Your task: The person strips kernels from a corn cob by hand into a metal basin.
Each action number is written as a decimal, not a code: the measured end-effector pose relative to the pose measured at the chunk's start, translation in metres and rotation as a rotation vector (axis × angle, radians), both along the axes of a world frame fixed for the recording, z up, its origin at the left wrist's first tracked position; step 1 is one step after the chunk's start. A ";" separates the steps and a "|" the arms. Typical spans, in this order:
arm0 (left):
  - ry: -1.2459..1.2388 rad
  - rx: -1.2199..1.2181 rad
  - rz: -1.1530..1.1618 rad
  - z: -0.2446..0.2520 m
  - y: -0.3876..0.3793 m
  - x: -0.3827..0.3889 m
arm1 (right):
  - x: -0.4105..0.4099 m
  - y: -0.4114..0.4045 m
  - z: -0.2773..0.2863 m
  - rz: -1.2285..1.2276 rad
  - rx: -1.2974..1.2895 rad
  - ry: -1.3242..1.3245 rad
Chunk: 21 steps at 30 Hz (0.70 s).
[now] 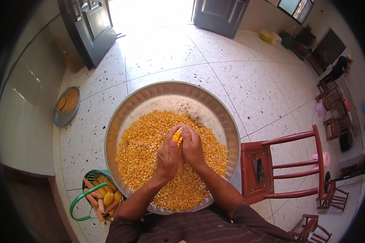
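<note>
Both my hands meet over a large round metal pan (172, 86) with a perforated bottom, which holds a wide heap of loose yellow corn kernels (140, 142). Between them is a corn cob (177, 136) with yellow kernels showing at its upper end; the fingers and palms cover most of the rest. My left hand (168, 155) grips the cob from the left, its thumb lying along it. On the cob's other side, my right hand (192, 145) closes around it with the thumb near the top.
A green basket (76, 202) with kernel-bearing and bare cobs stands left of the pan. A red wooden chair (257, 173) is close on the right. Farther left lies a grey tray (60, 120) of grain. An open doorway with dark doors (100, 30) is ahead; small chairs stand far right.
</note>
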<state>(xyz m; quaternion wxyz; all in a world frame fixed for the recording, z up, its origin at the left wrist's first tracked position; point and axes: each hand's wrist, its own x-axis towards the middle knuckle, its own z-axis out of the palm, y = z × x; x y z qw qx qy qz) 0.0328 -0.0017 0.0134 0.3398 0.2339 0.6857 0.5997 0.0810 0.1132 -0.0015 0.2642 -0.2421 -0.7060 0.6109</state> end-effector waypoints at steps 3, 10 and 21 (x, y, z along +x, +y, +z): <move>0.324 0.216 0.068 -0.012 0.008 -0.005 | -0.002 -0.003 -0.002 -0.034 0.031 -0.014; -0.082 0.312 0.097 -0.022 0.005 -0.016 | -0.004 -0.004 -0.022 -0.051 -0.142 0.095; 0.289 0.158 0.080 -0.016 0.001 -0.017 | -0.001 0.001 -0.002 0.126 -0.127 0.041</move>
